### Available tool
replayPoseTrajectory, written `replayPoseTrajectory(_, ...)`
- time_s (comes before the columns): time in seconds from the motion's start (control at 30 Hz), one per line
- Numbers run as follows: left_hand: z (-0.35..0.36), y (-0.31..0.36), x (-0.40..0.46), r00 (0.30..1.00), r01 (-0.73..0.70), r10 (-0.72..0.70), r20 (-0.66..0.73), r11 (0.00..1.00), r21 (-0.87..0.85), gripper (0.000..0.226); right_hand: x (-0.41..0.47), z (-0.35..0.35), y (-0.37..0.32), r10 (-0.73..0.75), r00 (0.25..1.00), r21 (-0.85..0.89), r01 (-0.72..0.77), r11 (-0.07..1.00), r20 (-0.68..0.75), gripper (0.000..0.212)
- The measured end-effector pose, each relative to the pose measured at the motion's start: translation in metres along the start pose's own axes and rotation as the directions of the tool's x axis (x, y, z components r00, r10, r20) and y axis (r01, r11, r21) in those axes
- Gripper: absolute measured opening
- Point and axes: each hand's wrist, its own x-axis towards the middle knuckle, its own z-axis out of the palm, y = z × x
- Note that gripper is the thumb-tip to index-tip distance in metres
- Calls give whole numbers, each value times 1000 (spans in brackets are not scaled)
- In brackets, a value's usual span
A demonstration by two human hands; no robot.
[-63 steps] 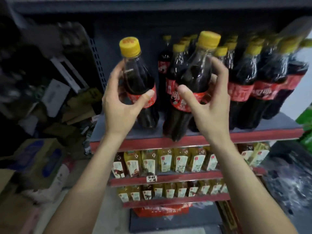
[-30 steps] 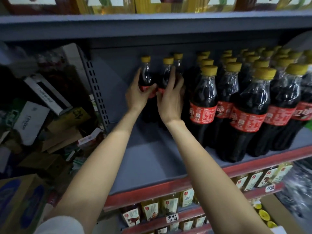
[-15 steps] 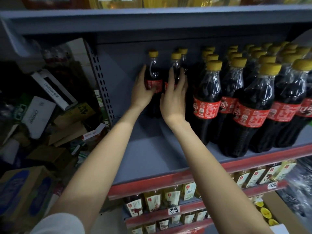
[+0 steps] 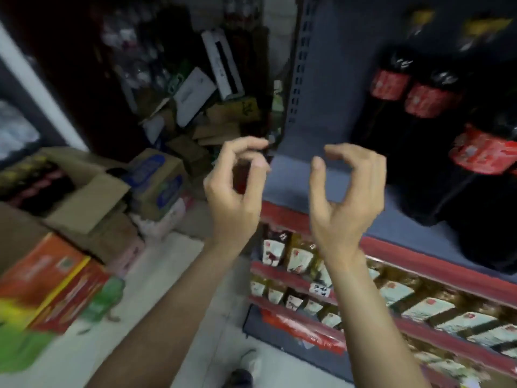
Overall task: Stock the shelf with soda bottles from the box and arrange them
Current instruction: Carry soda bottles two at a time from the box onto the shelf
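Both hands are raised in front of the shelf [image 4: 333,175] and hold nothing: the left hand [image 4: 235,189] sits near the middle of the view with its fingers loosely curled and the thumb close to the fingertips, and the right hand [image 4: 347,191] at about 3 o'clock from it is curled the same way, with a wider gap between thumb and fingers. The two hands are apart, with the grey shelf board and its red front edge showing between them. The soda bottles [image 4: 419,130], dark with red labels, stand on that shelf at 2 o'clock from the hands, well clear of the fingers; the view is blurred, so their caps show only as yellow smears. At 9 o'clock, on the floor, an open cardboard box [image 4: 92,191] holds more dark bottles. Below the hands, at 5 o'clock, lower shelves carry rows of small yellow bottles [image 4: 299,259] with pale labels.
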Motion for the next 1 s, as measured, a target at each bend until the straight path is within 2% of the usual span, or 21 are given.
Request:
replayPoseTrajectory(0.07, -43, -3, -24, 1000, 16, -16, -6, 992, 125, 14, -28, 9, -22, 38, 996, 118, -47, 992, 82, 7)
replayPoseTrajectory(0.13, -89, -9, -48, 998, 63, -66, 2, 957, 284, 14, -62, 22, -42, 75, 972, 203, -122, 972, 225, 7)
replayPoseTrajectory(0.23, -159, -29, -83, 977, 181, -211, -3, 828, 531, 18, -115, 49, -65, 85, 865, 254, -238, 938, 495, 13)
replayPoseTrajectory(0.3, -206, -45, -106, 961, 210, -276, -15, 694, 688, 18, -151, 73, -79, 67, 721, 244, -319, 916, 689, 18)
replayPoseTrajectory(0.4, -269, -70, -136, 924, 249, -380, -42, 515, 820, 22, -207, 115, -93, 61, 442, 144, -418, 897, 895, 29)
replayPoseTrajectory(0.5, -330, -101, -159, 815, 395, -556, -165, 325, 859, 29, -255, 166, -107, 28, 215, 61, -397, 916, 976, 31)
replayPoseTrajectory(0.6, -390, -137, -164, 670, 560, -674, -312, 183, 808, 27, -287, 221, -127, 23, 33, -10, -358, 934, 999, 37)
replayPoseTrajectory(0.7, -448, -179, -143, 526, 740, -712, -465, 114, 663, 28, -307, 289, -150, 47, -49, -61, -350, 935, 998, 41)
replayPoseTrajectory(0.77, -482, -215, -122, 469, 786, -717, -516, 72, 614, 30, -316, 340, -163, 53, -77, -77, -356, 931, 996, 41)
replayPoseTrajectory(0.9, -532, -291, -77, 439, 789, -764, -472, 77, 610, 40, -326, 445, -176, 9, -116, -45, -305, 951, 993, 42)
replayPoseTrajectory(1.0, -564, -358, -40, 471, 748, -763, -442, 80, 659, 37, -330, 531, -177, -69, -112, 34, -288, 957, 991, 41)
